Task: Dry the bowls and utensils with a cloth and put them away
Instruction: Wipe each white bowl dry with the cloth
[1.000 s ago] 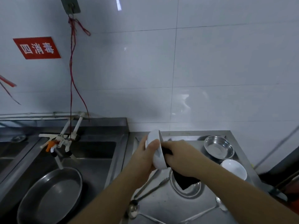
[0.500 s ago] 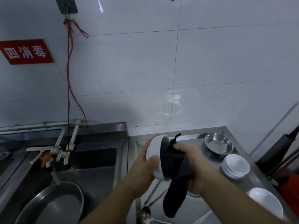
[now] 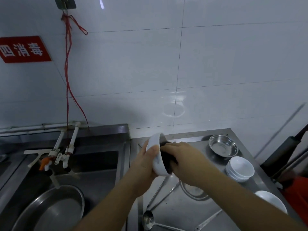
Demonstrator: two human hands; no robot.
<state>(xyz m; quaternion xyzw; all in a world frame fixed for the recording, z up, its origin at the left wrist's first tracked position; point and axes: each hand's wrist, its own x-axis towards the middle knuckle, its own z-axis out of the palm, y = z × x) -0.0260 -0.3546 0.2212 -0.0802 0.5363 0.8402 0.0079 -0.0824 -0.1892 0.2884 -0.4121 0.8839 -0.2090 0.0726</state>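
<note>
A ladle and other long-handled utensils, their number not clear, are seen nearest on the steel surface. Above them a white bowl is gripped on edge by the left hand, while a dark cloth is pressed into it by the curled right hand. The bowl could be dropped if the wet rim slipped. Beyond are counted one lone white bowl, one stack of white bowls and one steel bowl.

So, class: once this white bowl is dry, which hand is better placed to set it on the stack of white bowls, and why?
Probably the left hand: it grips the white bowl by the rim, while the right hand presses the dark cloth inside. The stack of white bowls sits to the right.
</note>
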